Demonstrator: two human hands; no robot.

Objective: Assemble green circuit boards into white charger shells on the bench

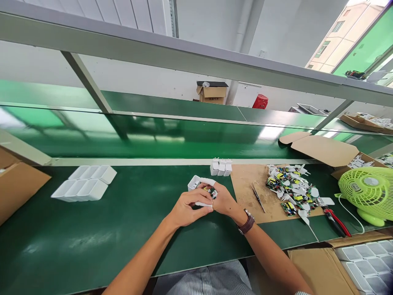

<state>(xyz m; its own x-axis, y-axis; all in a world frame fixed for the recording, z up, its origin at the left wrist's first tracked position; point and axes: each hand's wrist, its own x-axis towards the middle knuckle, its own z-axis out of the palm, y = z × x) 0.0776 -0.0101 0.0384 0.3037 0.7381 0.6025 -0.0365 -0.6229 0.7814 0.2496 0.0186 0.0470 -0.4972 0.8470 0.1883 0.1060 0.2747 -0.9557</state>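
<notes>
My left hand (186,209) and my right hand (225,199) meet over the green table. Between them is a small circuit board (211,191) with yellow and white parts, largely hidden by the fingers. Both hands are closed on it. White covers show on fingertips. Right behind the fingers stands an open white plastic housing (193,182). Farther back, several white housings (221,168) stand in a tight group, with white pieces sticking up from them.
Circuit boards (294,190) lie heaped on a cardboard sheet (245,180) at right, beside tweezers (258,197). Red-and-black pliers (337,222) lie near a green fan (365,188). White housings (84,186) stand in rows at left. A metal shelf rail (196,51) crosses above.
</notes>
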